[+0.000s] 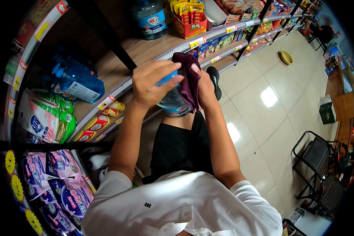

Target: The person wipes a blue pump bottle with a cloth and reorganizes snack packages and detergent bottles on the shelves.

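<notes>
In front of my lap is a clear plastic jug (173, 103) with a blue cap and a blue label low on its side. My left hand (151, 82) grips it by the top, thumb and fingers around the cap. A dark purple cloth (188, 84) is bunched in my right hand (205, 86), its thumb pressed on top. The cloth hangs against the jug's right side and hides part of it. A similar jug (150, 21) stands on the wooden shelf (153, 53) just beyond my hands.
On the left shelf are blue liquid bottles (80, 84) and white-green bags (47, 118); purple packs (67, 188) sit lower. A red snack box (190, 27) stands at the shelf edge. Rightward are a yellow bowl (286, 57) on the tiled floor and black folding chairs (316, 157).
</notes>
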Demonstrator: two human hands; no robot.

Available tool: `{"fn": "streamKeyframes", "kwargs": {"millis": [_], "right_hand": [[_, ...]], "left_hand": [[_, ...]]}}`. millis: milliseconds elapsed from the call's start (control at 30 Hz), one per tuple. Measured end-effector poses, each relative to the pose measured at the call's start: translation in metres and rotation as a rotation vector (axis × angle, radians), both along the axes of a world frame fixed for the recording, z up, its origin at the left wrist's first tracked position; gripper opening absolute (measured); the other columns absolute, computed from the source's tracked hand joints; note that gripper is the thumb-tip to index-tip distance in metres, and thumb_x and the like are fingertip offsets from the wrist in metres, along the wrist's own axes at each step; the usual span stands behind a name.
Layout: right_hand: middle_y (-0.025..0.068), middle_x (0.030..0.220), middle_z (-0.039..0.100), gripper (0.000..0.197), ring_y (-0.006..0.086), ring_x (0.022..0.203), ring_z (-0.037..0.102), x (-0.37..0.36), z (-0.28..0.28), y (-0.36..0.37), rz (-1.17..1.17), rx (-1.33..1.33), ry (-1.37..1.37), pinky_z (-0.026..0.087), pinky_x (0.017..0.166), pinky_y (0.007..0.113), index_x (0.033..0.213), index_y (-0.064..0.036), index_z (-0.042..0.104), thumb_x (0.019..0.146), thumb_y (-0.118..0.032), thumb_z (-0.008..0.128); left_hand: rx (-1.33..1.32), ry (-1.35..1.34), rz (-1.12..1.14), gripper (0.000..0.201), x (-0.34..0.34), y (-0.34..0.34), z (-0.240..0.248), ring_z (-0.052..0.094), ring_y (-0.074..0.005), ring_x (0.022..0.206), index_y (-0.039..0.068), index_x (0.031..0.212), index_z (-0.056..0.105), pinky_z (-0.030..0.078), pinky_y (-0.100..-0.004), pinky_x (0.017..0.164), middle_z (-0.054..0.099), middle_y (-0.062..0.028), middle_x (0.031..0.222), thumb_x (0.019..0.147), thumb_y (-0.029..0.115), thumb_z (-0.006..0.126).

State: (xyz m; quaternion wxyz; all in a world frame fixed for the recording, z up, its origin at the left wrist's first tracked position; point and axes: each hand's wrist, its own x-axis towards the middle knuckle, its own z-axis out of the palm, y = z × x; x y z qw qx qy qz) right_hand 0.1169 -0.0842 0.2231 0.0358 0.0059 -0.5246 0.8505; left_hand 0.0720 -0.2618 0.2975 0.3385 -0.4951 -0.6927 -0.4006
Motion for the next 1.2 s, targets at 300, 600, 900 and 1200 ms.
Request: {"fn": "streamKeyframes", "kwargs": {"millis": [300,600,900,1200], "right_hand": [[0.0092,0.133,0.065,0.038,0.0175,0.12,0.06,-0.027,-0.057,-0.007,0.058,-0.008,0.013,0.049,0.104,0.031,0.136,0.0001,0.061,0.107,-0.023,0.053],[0.0068,0.122,0.063,0.032,0.0159,0.109,0.06,-0.023,-0.148,-0.025,-0.191,-0.189,0.058,0.05,0.096,0.033,0.128,0.001,0.057,0.108,-0.024,0.052],[0.012,0.123,0.062,0.041,0.0184,0.112,0.059,0.028,-0.053,-0.025,-0.448,0.08,0.245,0.046,0.099,0.034,0.131,0.0027,0.057,0.11,-0.031,0.046],[0.0144,0.091,0.072,0.04,0.0212,0.086,0.067,0.018,0.029,0.013,-0.188,0.446,0.229,0.052,0.081,0.034,0.122,0.0005,0.068,0.108,-0.033,0.051]], "left_hand": [[0.046,-0.205,-0.048,0.025,-0.012,-0.018,-0.011,0.073,-0.0238,0.086,-0.002,0.105,0.075,0.057,-0.0308,0.078,0.074,-0.0159,0.097,0.091,0.018,0.079],[0.071,-0.241,-0.091,0.025,-0.032,-0.005,-0.011,0.073,-0.0234,0.079,0.001,0.102,0.078,0.055,-0.0304,0.069,0.075,-0.014,0.09,0.085,0.018,0.084],[-0.023,-0.293,-0.179,0.044,-0.027,0.008,-0.006,0.071,-0.024,0.075,0.003,0.108,0.077,0.055,-0.0323,0.068,0.072,-0.012,0.084,0.08,0.035,0.087],[0.005,-0.444,0.065,0.128,0.016,0.026,-0.015,0.065,-0.0287,0.107,0.005,0.154,0.034,0.054,-0.0403,0.093,0.059,-0.0159,0.129,0.056,0.065,0.091]]}}
